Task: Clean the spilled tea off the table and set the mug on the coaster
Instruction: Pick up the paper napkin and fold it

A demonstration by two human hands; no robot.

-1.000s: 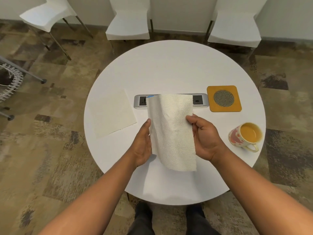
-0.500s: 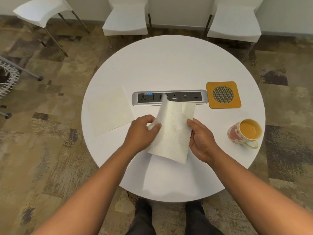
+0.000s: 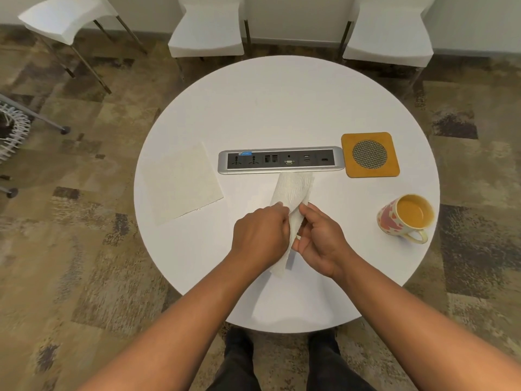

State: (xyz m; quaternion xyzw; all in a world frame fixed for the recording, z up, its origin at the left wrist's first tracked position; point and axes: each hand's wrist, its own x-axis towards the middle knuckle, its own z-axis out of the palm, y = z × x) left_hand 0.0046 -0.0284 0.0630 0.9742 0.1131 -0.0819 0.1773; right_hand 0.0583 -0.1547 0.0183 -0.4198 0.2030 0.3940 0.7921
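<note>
head: both hands (image 3: 290, 238) grip paper towel (image 3: 293, 193).

Right of the hands, a cream mug (image 3: 394, 220) with pink patches holds orange-yellow tea; beyond it, a mustard coaster (image 3: 370, 154) with a grey mesh centre; white table (image 3: 282, 108).

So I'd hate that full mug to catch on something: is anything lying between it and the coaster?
Nothing visible does. The mug stands near the table's right edge, and only bare tabletop separates it from the orange coaster beyond it. The socket strip lies left of the coaster, off that path.
</note>
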